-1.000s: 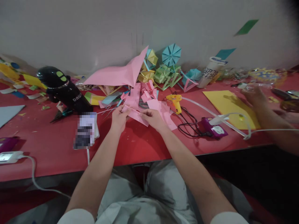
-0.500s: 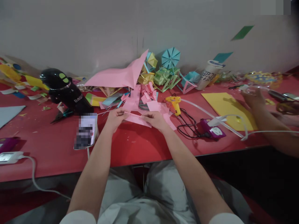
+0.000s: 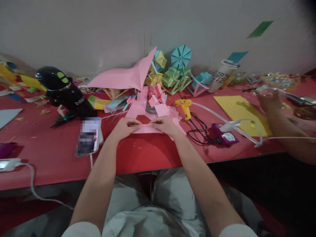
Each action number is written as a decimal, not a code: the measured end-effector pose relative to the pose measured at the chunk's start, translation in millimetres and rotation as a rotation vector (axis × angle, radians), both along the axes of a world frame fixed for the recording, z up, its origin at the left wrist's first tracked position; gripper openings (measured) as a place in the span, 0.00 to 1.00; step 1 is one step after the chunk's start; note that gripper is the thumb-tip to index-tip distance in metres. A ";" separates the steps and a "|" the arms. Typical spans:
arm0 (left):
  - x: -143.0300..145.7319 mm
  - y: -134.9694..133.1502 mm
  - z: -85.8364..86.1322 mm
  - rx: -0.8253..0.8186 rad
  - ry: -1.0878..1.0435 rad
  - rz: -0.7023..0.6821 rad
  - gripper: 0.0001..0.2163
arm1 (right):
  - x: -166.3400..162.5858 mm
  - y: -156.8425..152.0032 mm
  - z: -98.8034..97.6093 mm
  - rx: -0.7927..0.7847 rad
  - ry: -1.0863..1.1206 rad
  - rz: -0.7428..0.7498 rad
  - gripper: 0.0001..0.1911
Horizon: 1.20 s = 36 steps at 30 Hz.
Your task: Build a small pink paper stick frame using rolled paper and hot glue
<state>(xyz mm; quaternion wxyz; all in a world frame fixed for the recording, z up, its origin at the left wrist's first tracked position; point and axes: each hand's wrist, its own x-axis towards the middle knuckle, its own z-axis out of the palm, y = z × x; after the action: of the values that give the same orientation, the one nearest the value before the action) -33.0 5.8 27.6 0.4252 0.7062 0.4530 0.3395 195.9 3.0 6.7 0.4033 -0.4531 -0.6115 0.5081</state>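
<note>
Across the red table (image 3: 138, 154) and along the grey wall (image 3: 74, 29), pretty much everything is lying where it was half a second ago, so the change is all in the hands. Left hand (image 3: 124, 127) and right hand (image 3: 164, 125) have slid closer together, fingertips now nearly meeting. Both have a tight little pinch on the upper edge of a pink paper strip (image 3: 146, 130), which sits level now; before, its right end dipped. It's in front of the pink paper heap, though I can't tell if it touches the table.

Materials, big to small: there's a big pink sheet (image 3: 118, 77), smooth and thin, curling up to a sharp corner. Then a flat yellow sheet (image 3: 239, 112) on the right. The bottle (image 3: 59, 89) is glossy black with a rounded top and green patches. Next, a pale cup (image 3: 223, 77) with dark lettering. Behind the heap, a blue paper wheel (image 3: 181, 57), crisply pleated into wedges. Smallest is the yellow glue gun (image 3: 184, 107), hard and shiny, with a dark cord.
</note>
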 end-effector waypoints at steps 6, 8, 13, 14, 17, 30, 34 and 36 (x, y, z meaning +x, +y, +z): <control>2.6 -4.2 3.7 0.004 0.075 -0.049 0.12 | 1.5 -2.2 4.8 0.027 -0.078 0.070 0.11; 1.8 -3.6 4.4 0.014 0.101 -0.049 0.11 | 1.8 -1.8 4.5 0.040 -0.099 0.084 0.12; -1.7 -0.9 5.4 0.012 0.116 -0.032 0.11 | 1.3 -2.8 6.3 0.038 -0.108 0.065 0.12; -2.2 -0.6 5.5 0.015 0.112 -0.023 0.11 | 1.1 -3.4 6.9 0.030 -0.093 0.060 0.12; -2.4 -0.9 6.3 0.031 0.098 0.002 0.11 | 0.3 -4.6 7.4 0.011 -0.033 0.042 0.12; 5.2 -3.1 6.6 0.012 0.068 -0.070 0.12 | -4.3 -6.4 5.9 -0.032 0.059 -0.027 0.11; 5.7 -2.8 6.9 0.012 0.106 -0.074 0.11 | -4.8 -7.5 7.4 -0.075 0.066 -0.011 0.11; 5.9 -2.2 6.0 0.031 0.134 -0.060 0.10 | -5.7 -8.0 7.9 -0.084 0.074 0.011 0.11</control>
<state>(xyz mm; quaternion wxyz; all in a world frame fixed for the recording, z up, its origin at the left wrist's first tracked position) -27.1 3.6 33.6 0.3929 0.7470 0.4539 0.2856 190.2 -5.0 14.5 0.4036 -0.4473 -0.5765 0.5520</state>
